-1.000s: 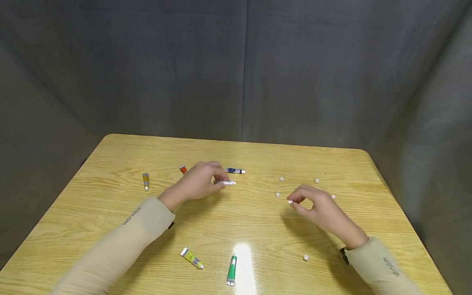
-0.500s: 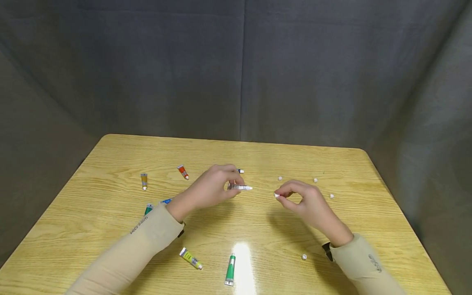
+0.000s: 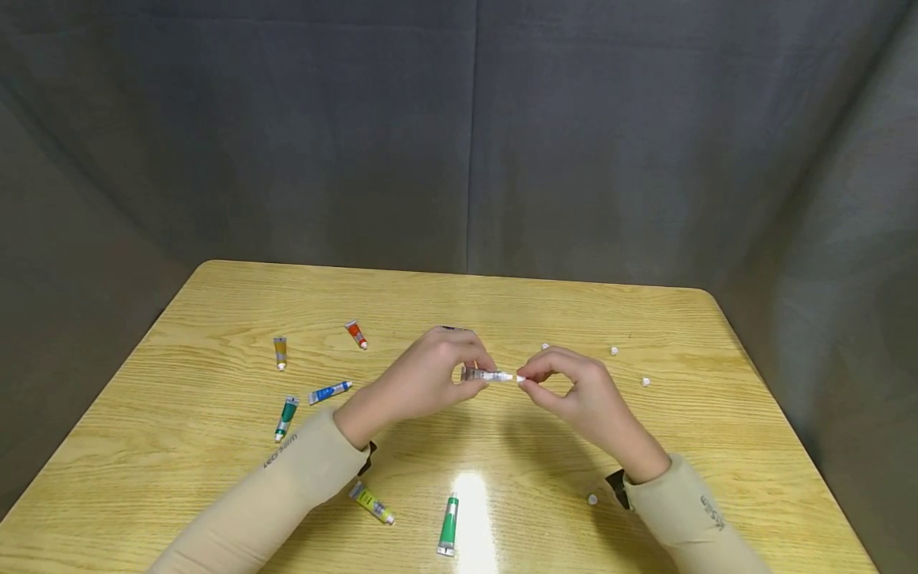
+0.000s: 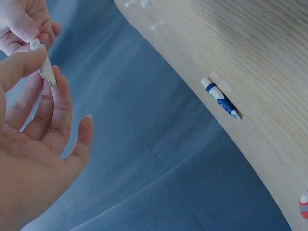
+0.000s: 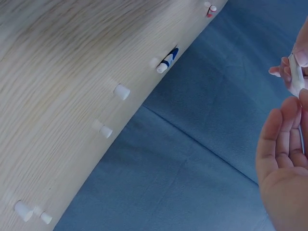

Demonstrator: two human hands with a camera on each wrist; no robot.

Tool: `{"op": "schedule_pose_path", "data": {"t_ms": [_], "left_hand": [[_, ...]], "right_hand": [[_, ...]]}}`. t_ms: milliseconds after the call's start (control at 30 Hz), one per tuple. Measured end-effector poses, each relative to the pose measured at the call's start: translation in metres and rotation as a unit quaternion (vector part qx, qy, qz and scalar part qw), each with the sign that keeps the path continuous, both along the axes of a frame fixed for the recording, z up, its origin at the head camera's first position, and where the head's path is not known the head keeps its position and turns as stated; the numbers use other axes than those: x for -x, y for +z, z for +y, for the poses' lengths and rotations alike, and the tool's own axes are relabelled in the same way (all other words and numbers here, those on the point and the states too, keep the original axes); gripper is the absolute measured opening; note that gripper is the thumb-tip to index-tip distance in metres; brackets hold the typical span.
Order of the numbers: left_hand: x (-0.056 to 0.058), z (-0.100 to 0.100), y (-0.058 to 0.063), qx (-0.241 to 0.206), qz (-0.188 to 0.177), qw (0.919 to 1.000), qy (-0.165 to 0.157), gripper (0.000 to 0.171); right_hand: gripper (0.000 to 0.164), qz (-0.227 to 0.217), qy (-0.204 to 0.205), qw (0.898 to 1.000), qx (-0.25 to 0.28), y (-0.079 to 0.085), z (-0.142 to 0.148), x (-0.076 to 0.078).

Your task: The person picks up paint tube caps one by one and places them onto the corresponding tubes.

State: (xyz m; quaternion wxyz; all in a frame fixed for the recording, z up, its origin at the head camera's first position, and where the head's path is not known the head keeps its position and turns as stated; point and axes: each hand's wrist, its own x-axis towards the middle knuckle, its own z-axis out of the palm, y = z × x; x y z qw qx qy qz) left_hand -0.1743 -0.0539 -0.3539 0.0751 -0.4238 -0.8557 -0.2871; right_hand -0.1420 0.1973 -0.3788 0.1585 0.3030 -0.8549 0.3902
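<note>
My left hand (image 3: 430, 371) pinches a small silvery-white paint tube (image 3: 484, 375) between thumb and fingers, its nozzle pointing right. With thumb and index finger my right hand (image 3: 588, 395) pinches a small white cap (image 3: 521, 379), right at the nozzle tip. Tube and cap line up above the middle of the table. In the left wrist view the white tube (image 4: 48, 74) slants under my left thumb, the other hand's fingertips at its end. A dark blue paint tube (image 4: 221, 99) lies on the table, mostly hidden behind my left hand in the head view.
Left on the wooden table (image 3: 237, 303) lie ochre (image 3: 280, 353), red (image 3: 355, 335), blue (image 3: 331, 392) and dark green (image 3: 286, 418) tubes. Yellow (image 3: 372, 504) and green (image 3: 448, 524) tubes lie nearer the front. Loose white caps (image 3: 613, 351) are scattered at right. Dark curtain (image 3: 459, 135) hangs behind.
My left hand has carried the white tube rightward and my right hand has brought the cap leftward, so they meet. The blue and dark green tubes have come into view.
</note>
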Motion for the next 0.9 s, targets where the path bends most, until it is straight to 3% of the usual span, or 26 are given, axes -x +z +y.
{"op": "schedule_pose_path", "data": {"t_ms": [467, 900], "left_hand": [[-0.0053, 0.0062, -0.0012, -0.018, -0.010, 0.9998, -0.004, 0.009], [-0.0052, 0.0054, -0.0032, -0.038, 0.003, 0.9992, -0.011, 0.009]], "right_hand": [[0.022, 0.008, 0.005, 1.000, 0.008, -0.0012, -0.0027, -0.0009], [0.016, -0.031, -0.004, 0.999, 0.034, -0.0028, -0.0019, -0.0022]]}}
